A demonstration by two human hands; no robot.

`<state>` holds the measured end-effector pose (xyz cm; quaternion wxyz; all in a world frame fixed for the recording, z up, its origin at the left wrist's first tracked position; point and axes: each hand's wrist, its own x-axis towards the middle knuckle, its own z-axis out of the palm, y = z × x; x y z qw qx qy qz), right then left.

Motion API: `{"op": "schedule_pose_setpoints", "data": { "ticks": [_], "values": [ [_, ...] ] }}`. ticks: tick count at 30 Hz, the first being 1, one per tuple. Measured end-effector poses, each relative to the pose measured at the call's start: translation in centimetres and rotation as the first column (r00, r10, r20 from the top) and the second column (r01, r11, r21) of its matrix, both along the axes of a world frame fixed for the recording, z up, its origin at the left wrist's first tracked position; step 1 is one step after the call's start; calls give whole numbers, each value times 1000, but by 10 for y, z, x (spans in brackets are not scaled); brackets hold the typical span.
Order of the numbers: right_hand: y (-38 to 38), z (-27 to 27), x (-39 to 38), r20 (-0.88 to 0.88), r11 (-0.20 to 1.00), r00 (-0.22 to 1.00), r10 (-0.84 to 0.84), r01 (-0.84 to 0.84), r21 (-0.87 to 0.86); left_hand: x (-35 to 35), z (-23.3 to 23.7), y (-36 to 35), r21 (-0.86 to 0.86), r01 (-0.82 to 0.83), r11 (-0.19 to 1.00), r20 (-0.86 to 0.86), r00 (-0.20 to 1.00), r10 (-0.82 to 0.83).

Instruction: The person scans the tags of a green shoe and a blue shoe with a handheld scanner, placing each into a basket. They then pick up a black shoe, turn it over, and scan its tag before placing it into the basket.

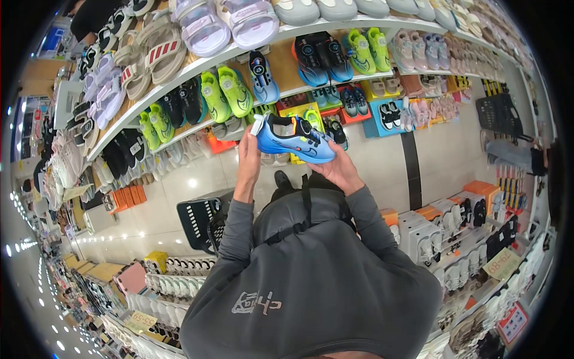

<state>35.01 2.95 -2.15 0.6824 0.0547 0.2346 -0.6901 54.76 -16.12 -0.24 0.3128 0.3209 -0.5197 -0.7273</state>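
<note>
A blue sneaker (302, 145) with a dark collar and black details is held up in front of me, between both hands. My left hand (249, 158) grips its heel end, where a white tag (257, 125) sticks out. Around the toe end, my right hand (341, 169) is closed from below and the side. Parts of the fingers on both hands are hidden behind the shoe. Just beyond, a similar single blue shoe (263, 78) stands on the shelf between green sneakers (232, 90) and dark ones (323, 60).
Shelves of shoes and sandals (200, 30) curve across the front, with shoe boxes (388, 116) lower down. A black basket (202, 224) sits on the tiled floor to my left. More racks of shoes (442, 233) stand behind on the right. Another person's legs (509, 154) show at far right.
</note>
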Motion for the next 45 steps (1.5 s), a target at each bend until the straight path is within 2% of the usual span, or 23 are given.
{"op": "schedule_pose_setpoints", "data": {
  "ticks": [3,6,10,11,14,15,18,23,24,26,27,30,34,35,43,45],
  "values": [
    [3,-9,-2,3,1000,1000,27,-27,-2,-16,7,0,23,-63,998,-26,998,63],
    [1,-9,-4,-70,996,994,83,-85,-24,-33,-1,-18,2,-42,999,-60,997,42],
    [-8,1,-1,-166,998,986,21,-31,-59,-60,5,-36,147,-29,989,-49,998,37],
    [-10,-7,-1,-159,997,987,15,-26,-72,-62,-8,-51,119,8,993,16,1000,-10],
    [-16,-19,0,-257,996,966,-36,15,-83,-79,-3,-56,-35,-144,989,169,974,148],
    [-19,-19,0,-253,994,965,-69,45,-98,-83,3,-55,-42,-159,986,164,973,164],
    [-21,-18,-1,-294,990,947,-132,113,-81,-93,7,-49,-394,-137,909,168,961,218],
    [-23,-30,-10,-368,984,912,-180,162,-80,-105,36,-22,-655,-76,751,223,931,289],
    [-23,-30,-12,-383,984,906,-179,164,-71,-108,41,-19,-668,-12,744,261,933,250],
    [-25,-30,-16,-405,983,896,-183,170,-69,-115,51,-13,-685,111,720,339,924,180],
    [-26,-32,-17,-411,982,892,-188,173,-76,-120,55,-9,-604,156,782,390,913,120],
    [-29,-37,-20,-416,982,890,-187,169,-81,-127,42,-14,-525,304,795,524,851,21],
    [-34,-42,-20,-371,980,907,-197,187,-63,-133,37,-24,-452,353,819,616,788,0],
    [-35,-43,-20,-395,984,902,-174,177,-29,-135,26,-26,-506,326,799,557,831,13],
    [-61,-62,-31,-654,978,757,-1,138,158,-155,11,-63,-542,386,746,572,820,-9],
    [-73,-72,-34,-617,986,784,-71,147,73,-159,2,-80,-544,431,720,624,782,4]
  ]
}}
